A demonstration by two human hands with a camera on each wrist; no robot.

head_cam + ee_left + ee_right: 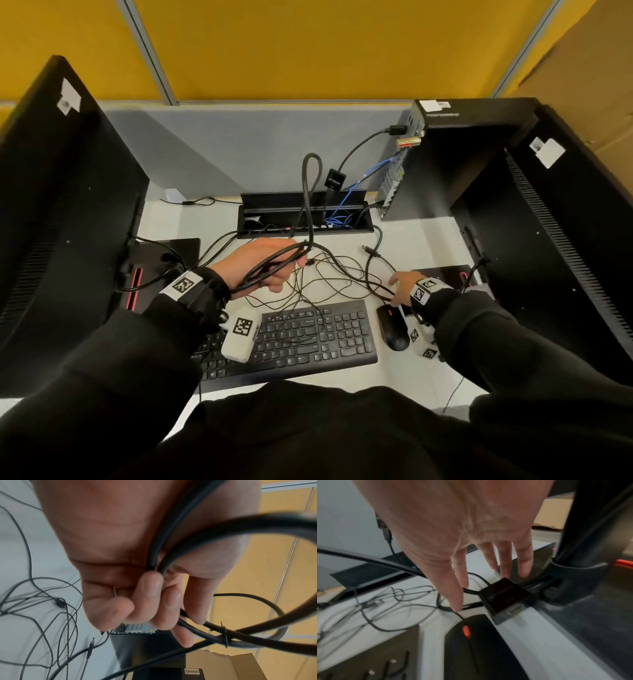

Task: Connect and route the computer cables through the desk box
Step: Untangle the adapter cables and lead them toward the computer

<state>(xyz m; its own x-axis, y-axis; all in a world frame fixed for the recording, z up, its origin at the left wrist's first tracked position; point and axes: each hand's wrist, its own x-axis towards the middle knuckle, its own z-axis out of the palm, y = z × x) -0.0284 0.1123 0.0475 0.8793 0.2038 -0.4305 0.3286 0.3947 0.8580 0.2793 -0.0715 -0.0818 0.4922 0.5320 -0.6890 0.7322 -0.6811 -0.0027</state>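
Thick black cable (310,192): looped, rising upright from curled left hand (270,262) gripping it, just before open desk box (301,219). Right hand (400,286): fingers straight, empty, reaching down to small black adapter (505,595) beside mouse (394,325). Left hand nearer the box.

Black long sleeves (113,346) cover both arms to the wrists, and a black garment fills the head view at 6 o'clock. Each wrist carries a black strap with a white block printed in black-and-white square code markers: the left wrist unit (239,334) at 8 o'clock, the right wrist unit (423,291) at 4 o'clock. Both hands are bare.
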